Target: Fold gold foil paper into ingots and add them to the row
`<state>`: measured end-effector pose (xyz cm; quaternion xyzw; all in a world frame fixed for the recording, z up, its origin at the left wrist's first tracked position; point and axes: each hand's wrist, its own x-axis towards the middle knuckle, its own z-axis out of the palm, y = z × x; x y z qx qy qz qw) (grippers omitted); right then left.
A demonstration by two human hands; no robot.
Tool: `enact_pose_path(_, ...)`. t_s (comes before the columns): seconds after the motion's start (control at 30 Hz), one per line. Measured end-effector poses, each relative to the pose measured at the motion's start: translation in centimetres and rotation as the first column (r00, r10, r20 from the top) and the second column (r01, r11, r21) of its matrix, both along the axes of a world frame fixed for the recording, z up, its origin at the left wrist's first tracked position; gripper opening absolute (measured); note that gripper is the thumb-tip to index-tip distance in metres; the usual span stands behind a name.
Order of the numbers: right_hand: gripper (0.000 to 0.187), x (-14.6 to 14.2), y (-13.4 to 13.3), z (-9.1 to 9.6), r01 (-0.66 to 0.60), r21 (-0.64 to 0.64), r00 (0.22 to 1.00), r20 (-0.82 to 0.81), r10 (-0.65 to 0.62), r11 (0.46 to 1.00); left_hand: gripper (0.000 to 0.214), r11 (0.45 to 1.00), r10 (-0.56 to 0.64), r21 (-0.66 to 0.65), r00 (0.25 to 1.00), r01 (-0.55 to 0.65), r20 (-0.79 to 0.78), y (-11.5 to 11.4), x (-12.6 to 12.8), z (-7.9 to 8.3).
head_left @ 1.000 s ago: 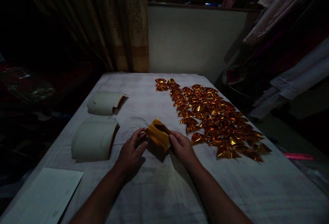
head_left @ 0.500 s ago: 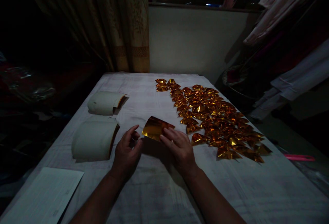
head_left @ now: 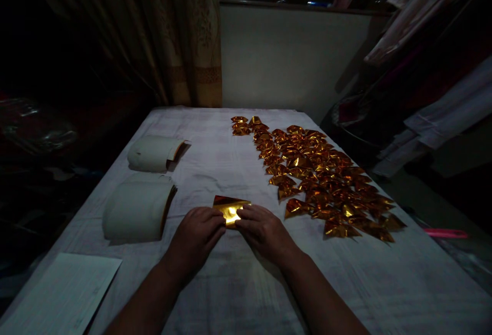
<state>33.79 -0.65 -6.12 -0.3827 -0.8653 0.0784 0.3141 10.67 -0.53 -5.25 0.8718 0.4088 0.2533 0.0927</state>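
Note:
A gold foil sheet [head_left: 229,207] lies on the white cloth-covered table [head_left: 246,283], partly folded, with a bright glint at its near edge. My left hand [head_left: 196,237] presses its left side with curled fingers. My right hand [head_left: 263,232] holds down its right side, fingers bent onto the foil. Both hands meet at the sheet's near edge. Right of them, several folded gold foil pieces [head_left: 319,176] lie spread in rows.
Two curled stacks of pale paper sit at the left, the nearer stack [head_left: 138,207] and the farther stack [head_left: 156,153]. A white printed sheet [head_left: 65,294] lies at the front left corner. A curtain hangs behind; clothes hang at the right. A pink object [head_left: 446,233] lies off the table's right edge.
The foil sheet was held up between both hands; now it is lowered flat onto the cloth, and both hands have closed in on it and press it down.

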Motion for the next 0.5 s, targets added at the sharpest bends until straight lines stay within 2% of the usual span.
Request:
enact_pose_path(0.2, 0.017, 0.3, -0.4, -0.5, 0.065, -0.02, 0.998, -0.02, -0.065, 0.998, 0.018, 0.999, 0.021, 0.047, 0.999, -0.019, -0.043, 0.3, -0.1, 0.2)
enact_pose_path(0.3, 0.017, 0.2, -0.6, -0.8, 0.139, -0.028, 0.989, -0.037, -0.14, 0.99, 0.021, 0.998, 0.042, 0.058, 0.998, -0.04, -0.046, 0.3, 0.0, 0.1)
enact_pose_path(0.5, 0.013, -0.2, -1.6, -0.4, 0.339, -0.152, 0.938, -0.021, -0.345, 0.929, 0.027, 0.995, 0.065, 0.088, 0.991, -0.055, -0.12, -0.2, 0.6, 0.2)
